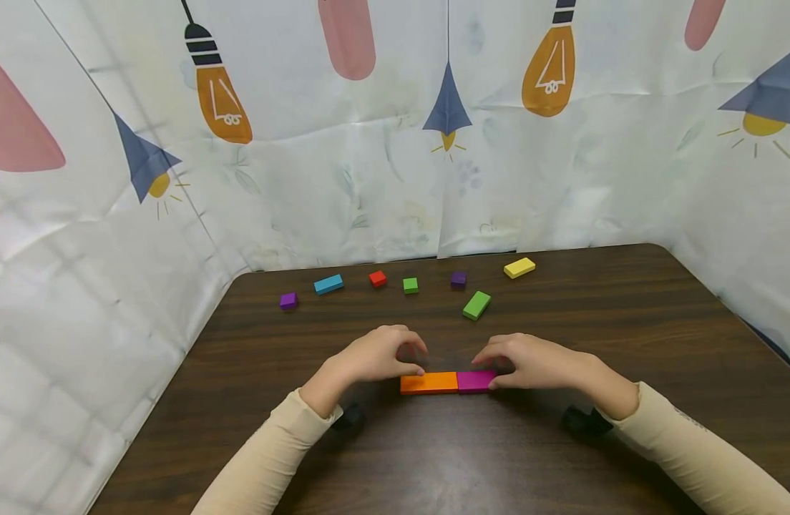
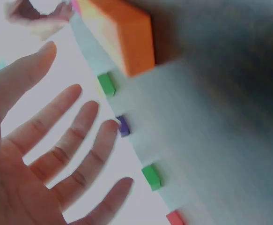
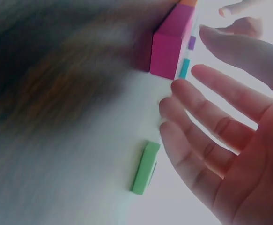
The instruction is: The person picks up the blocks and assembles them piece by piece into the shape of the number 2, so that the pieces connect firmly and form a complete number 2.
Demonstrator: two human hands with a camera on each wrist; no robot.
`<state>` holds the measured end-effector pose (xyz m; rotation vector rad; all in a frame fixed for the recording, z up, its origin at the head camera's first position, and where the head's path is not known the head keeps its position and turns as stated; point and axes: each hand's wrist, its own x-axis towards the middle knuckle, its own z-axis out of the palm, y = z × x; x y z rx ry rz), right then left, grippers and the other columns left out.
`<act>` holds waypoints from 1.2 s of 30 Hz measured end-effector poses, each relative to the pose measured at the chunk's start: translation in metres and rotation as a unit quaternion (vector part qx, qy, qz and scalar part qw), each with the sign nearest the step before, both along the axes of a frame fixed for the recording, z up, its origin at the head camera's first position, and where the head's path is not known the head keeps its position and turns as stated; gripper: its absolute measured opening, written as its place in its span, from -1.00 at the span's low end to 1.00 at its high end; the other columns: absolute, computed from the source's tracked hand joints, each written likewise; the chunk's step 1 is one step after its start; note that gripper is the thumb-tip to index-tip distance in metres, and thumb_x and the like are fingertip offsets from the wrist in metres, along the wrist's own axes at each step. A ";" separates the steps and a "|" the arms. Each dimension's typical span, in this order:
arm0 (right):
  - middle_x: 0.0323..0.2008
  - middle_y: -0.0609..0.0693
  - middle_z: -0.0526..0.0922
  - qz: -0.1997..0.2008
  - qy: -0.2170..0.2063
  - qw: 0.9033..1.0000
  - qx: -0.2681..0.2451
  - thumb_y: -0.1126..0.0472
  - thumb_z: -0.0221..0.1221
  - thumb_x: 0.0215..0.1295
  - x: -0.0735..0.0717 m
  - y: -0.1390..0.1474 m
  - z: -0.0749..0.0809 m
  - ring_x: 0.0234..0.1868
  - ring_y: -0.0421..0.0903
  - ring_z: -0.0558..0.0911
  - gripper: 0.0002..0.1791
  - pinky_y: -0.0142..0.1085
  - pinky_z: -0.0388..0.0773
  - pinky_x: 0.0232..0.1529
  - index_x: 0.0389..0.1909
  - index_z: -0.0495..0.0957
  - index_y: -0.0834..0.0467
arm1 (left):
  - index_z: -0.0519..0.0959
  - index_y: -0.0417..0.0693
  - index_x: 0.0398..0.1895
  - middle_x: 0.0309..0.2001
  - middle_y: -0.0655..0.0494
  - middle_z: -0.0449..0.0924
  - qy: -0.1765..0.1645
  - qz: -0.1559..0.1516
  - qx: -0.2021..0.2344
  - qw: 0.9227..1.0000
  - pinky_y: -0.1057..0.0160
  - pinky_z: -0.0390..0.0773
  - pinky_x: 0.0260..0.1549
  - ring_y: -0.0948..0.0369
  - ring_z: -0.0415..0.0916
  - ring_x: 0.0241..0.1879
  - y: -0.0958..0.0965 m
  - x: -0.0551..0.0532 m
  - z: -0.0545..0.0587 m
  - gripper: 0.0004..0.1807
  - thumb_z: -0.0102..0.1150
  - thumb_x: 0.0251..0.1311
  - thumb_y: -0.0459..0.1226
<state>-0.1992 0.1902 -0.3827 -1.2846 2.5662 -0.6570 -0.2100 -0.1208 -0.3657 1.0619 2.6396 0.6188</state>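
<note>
An orange block (image 1: pixel 430 384) and a shorter magenta block (image 1: pixel 474 383) lie end to end in a row on the dark wooden table. My left hand (image 1: pixel 377 355) hovers at the orange block's left end, thumb nearest to it. In the left wrist view its fingers are spread and apart from the orange block (image 2: pixel 127 35). At the other end of the row is my right hand (image 1: pixel 538 363), beside the magenta block. The right wrist view shows its loosely bent fingers holding nothing, close to the magenta block (image 3: pixel 169 51).
Beyond the hands lie small blocks: purple (image 1: pixel 288 301), blue (image 1: pixel 328 284), red (image 1: pixel 378 279), small green (image 1: pixel 411 286), dark purple (image 1: pixel 458 280), longer green (image 1: pixel 476 305) and yellow (image 1: pixel 519 268). A patterned curtain (image 1: pixel 369 179) hangs behind the table (image 1: pixel 446 458).
</note>
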 end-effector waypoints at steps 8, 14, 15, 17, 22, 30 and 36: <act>-0.19 -0.18 0.58 0.008 -0.042 0.999 -0.021 0.12 0.42 0.30 -0.004 0.006 0.001 -0.31 -0.24 0.48 -0.59 -0.37 0.51 -0.28 0.13 0.67 0.15 | 0.65 -0.17 0.10 -0.13 0.13 0.66 -0.001 -0.011 0.090 0.996 0.12 0.62 -0.06 0.26 0.57 -0.18 -0.011 -0.028 0.005 -0.68 0.34 0.35 -0.25; -0.13 -0.17 0.58 0.016 -0.098 0.995 -0.029 0.11 0.39 0.33 -0.010 0.012 -0.002 -0.31 -0.26 0.50 -0.56 -0.37 0.52 -0.30 0.18 0.64 0.15 | 0.65 -0.18 0.11 -0.17 0.20 0.64 -0.002 0.016 0.098 0.995 0.21 0.60 -0.11 0.26 0.56 -0.20 -0.006 -0.045 0.008 -0.70 0.31 0.37 -0.28; -0.12 -0.16 0.58 0.019 -0.108 0.994 -0.030 0.10 0.39 0.34 -0.011 0.013 -0.003 -0.31 -0.27 0.50 -0.56 -0.36 0.52 -0.30 0.19 0.63 0.14 | 0.65 -0.19 0.11 -0.18 0.19 0.64 -0.003 0.019 0.097 0.995 0.23 0.58 -0.12 0.25 0.56 -0.19 -0.004 -0.048 0.008 -0.70 0.31 0.37 -0.28; -0.10 -0.17 0.58 0.024 -0.124 0.991 -0.032 0.09 0.38 0.35 -0.014 0.016 -0.006 -0.31 -0.28 0.51 -0.55 -0.36 0.52 -0.30 0.20 0.63 0.13 | 0.64 -0.20 0.13 -0.18 0.17 0.65 -0.003 0.022 0.097 0.995 0.25 0.57 -0.12 0.24 0.56 -0.18 0.002 -0.054 0.009 -0.69 0.30 0.38 -0.28; -0.08 -0.17 0.58 0.072 -0.128 0.987 -0.062 0.04 0.32 0.41 -0.026 0.024 -0.022 -0.31 -0.26 0.54 -0.56 -0.34 0.53 -0.34 0.25 0.60 0.06 | 0.63 -0.18 0.15 -0.15 0.14 0.65 -0.006 0.019 0.095 0.995 0.25 0.57 -0.08 0.22 0.58 -0.14 0.020 -0.064 0.011 -0.68 0.29 0.39 -0.29; -0.07 -0.14 0.57 0.092 -0.162 0.980 -0.065 0.05 0.31 0.42 -0.031 0.025 -0.019 -0.27 -0.22 0.56 -0.57 -0.31 0.57 -0.31 0.24 0.60 0.08 | 0.61 -0.20 0.18 -0.14 0.11 0.67 -0.006 0.022 0.093 0.995 0.25 0.56 -0.05 0.19 0.58 -0.13 0.040 -0.079 0.006 -0.65 0.29 0.39 -0.29; -0.06 -0.13 0.56 0.100 -0.156 0.981 -0.054 0.06 0.29 0.44 -0.033 0.024 -0.019 -0.27 -0.23 0.55 -0.57 -0.31 0.57 -0.31 0.25 0.59 0.08 | 0.61 -0.22 0.18 -0.12 0.08 0.67 -0.024 0.026 0.097 0.995 0.25 0.56 -0.08 0.19 0.58 -0.13 0.050 -0.087 0.000 -0.66 0.28 0.40 -0.30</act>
